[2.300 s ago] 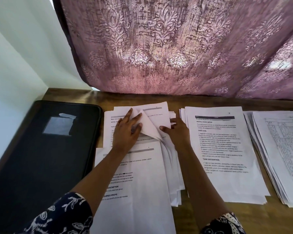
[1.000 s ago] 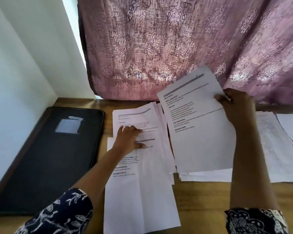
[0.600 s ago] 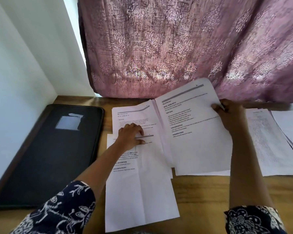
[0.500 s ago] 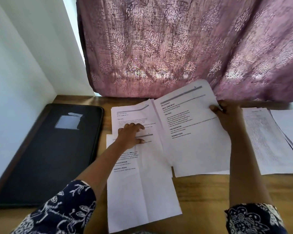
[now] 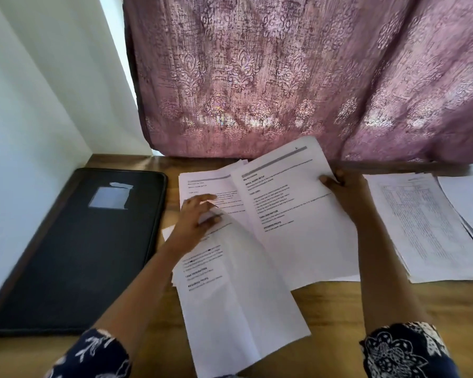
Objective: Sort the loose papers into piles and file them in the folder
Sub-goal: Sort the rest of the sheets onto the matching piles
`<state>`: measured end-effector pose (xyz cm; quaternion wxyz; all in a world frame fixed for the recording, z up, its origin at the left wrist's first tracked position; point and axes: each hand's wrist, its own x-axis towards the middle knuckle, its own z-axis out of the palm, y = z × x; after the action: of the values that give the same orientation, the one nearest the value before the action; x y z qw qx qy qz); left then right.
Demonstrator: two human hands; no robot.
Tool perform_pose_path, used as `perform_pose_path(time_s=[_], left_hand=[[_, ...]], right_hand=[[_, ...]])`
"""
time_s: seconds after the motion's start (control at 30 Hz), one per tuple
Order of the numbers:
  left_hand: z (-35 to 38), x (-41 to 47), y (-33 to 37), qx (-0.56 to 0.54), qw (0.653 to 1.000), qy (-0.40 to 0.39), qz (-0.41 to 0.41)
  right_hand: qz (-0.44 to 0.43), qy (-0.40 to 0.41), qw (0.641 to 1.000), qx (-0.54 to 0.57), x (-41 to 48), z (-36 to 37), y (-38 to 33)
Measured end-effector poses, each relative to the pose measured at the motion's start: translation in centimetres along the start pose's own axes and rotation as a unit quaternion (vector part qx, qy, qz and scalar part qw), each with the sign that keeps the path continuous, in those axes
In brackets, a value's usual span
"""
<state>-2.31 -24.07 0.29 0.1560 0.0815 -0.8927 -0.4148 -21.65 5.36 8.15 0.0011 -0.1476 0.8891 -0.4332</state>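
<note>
Left hand [image 5: 195, 218], flat before, now pinches and lifts the top of 1 sheet [image 5: 235, 290] just right of the folder [image 5: 77, 255]. Right hand [image 5: 344, 193] pinches another sheet [image 5: 295, 241] further right. Paper is light, floppy: hold edges.

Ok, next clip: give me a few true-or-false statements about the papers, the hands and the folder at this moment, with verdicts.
1. The folder lies closed on the table. True.
2. The right hand is empty. False: it grips a printed sheet by its right edge.
3. The left hand holds a creased sheet. True.
4. The pile with the grid lies left of the folder. False: it lies to the right of both hands.
</note>
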Motion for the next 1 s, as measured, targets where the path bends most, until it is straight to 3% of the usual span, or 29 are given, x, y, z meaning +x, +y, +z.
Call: perform_pose_path(time_s=[0.23, 0.43, 0.63, 0.73, 0.83, 0.9, 1.0], left_hand=[[-5.0, 2.3, 1.4, 0.008, 1.0, -0.003, -0.007], [-2.1, 3.1, 0.2, 0.026, 0.993, -0.052, -0.106], [-0.3, 3.1, -1.4, 0.022, 0.991, -0.076, -0.107], [0.4, 2.6, -1.7, 0.06, 0.986, -0.121, -0.102], [1.3, 2.1, -2.2, 0.099, 0.985, -0.119, -0.069], [1.6, 2.5, -2.2, 0.143, 0.985, -0.077, -0.051], [1.5, 5.0, -2.4, 0.195, 0.98, -0.023, -0.025]], right_hand=[[0.021, -0.122, 0.991, 0.044, -3.6, 8.6, -2.5], [0.113, -0.191, 0.969, 0.112, -7.6, 13.2, -2.4], [0.18, -0.24, 0.949, 0.095, -10.9, 13.5, -3.0], [0.129, -0.29, 0.944, -0.095, -10.5, 12.3, -3.6], [0.035, -0.181, 0.942, -0.279, -8.5, 11.7, -4.1], [-0.026, -0.114, 0.961, -0.25, -6.1, 11.9, -4.4], [-0.071, -0.109, 0.978, -0.166, -1.8, 13.8, -4.8]])
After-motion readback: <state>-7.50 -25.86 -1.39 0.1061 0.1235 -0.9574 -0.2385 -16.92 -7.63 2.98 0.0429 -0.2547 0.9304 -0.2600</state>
